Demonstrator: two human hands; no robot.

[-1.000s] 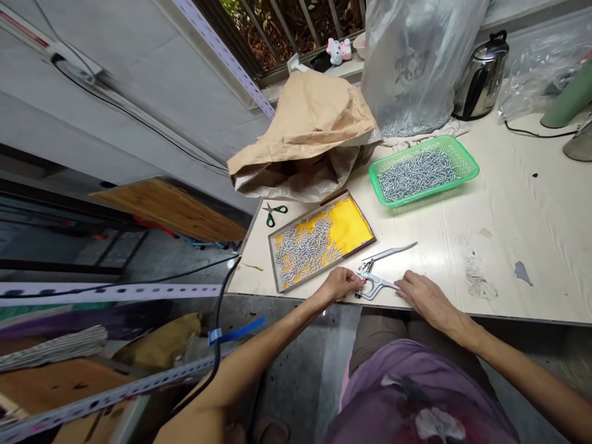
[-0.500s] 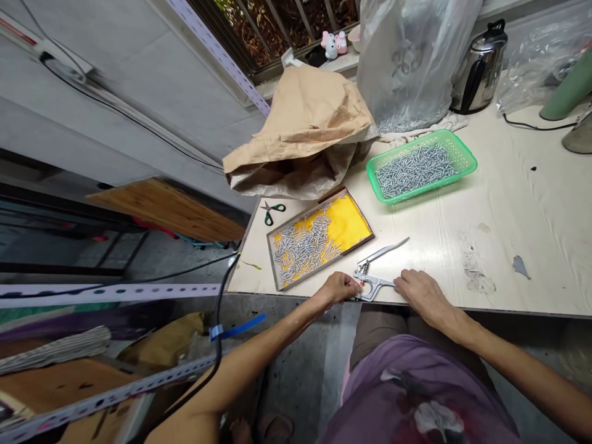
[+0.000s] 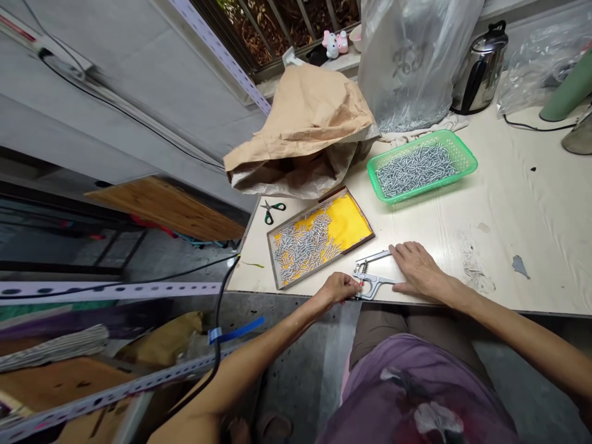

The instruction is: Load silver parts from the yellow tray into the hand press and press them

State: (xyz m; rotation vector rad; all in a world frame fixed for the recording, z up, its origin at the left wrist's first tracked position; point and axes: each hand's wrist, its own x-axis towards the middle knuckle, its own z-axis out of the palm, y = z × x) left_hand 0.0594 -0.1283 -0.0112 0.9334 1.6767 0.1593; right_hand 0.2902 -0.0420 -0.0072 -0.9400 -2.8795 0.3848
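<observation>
A pair of silver spring-loaded pliers (image 3: 380, 280) lies at the front edge of the table, its coil spring showing between the two arms. My right hand (image 3: 419, 268) spans both handle ends, fingers over the upper handle and thumb by the lower one. At the jaw end, my left hand (image 3: 341, 287) is closed in a pinch; a small reddish bit shows by its fingertips, too small to name. Just beyond the left hand sits a shallow tray (image 3: 287, 285) with a yellow bottom, holding many small silver metal pins (image 3: 303, 246).
Behind the tray stands an open brown paper bag (image 3: 319, 117). A green basket (image 3: 467, 161) of similar metal pieces is to its right. Scissors (image 3: 272, 211) lie left of the tray. A kettle (image 3: 481, 68) and a plastic bag (image 3: 411, 55) stand at the back.
My right hand has moved up and opened across both handles. The upper handle has swung down toward the lower one. My left hand stays in place.
</observation>
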